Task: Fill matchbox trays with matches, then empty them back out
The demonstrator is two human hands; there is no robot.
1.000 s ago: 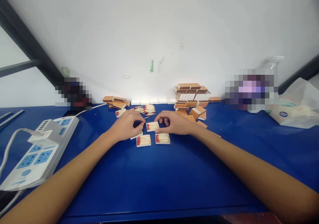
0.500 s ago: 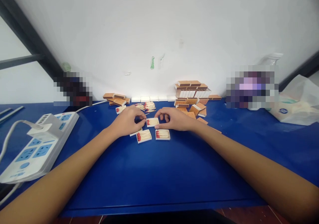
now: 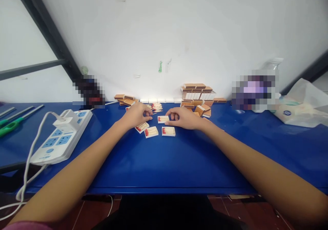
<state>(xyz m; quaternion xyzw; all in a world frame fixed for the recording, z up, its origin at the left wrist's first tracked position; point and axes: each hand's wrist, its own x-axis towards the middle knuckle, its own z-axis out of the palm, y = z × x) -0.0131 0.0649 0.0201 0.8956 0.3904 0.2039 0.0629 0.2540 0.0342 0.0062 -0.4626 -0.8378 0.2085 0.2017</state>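
My right hand grips the right end of a small white matchbox tray filled with red-tipped matches. To its left, my left hand hovers by a loose pile of matches, fingers curled together; whatever is between the fingertips is too small to make out. Three more filled trays lie nearer me: one tray partly under my left hand, a second tray beside it, and a third tray below the held one. Another tray is mostly hidden behind my left hand.
Stacked brown matchboxes stand against the wall, with more matchboxes at back left. White pieces line the wall base. A power strip with a cable lies left, near green-handled tools. A tissue pack sits at right.
My left hand has moved away from the held tray, back toward the match pile. The right hand keeps its grip on the tray. The camera view has shifted.
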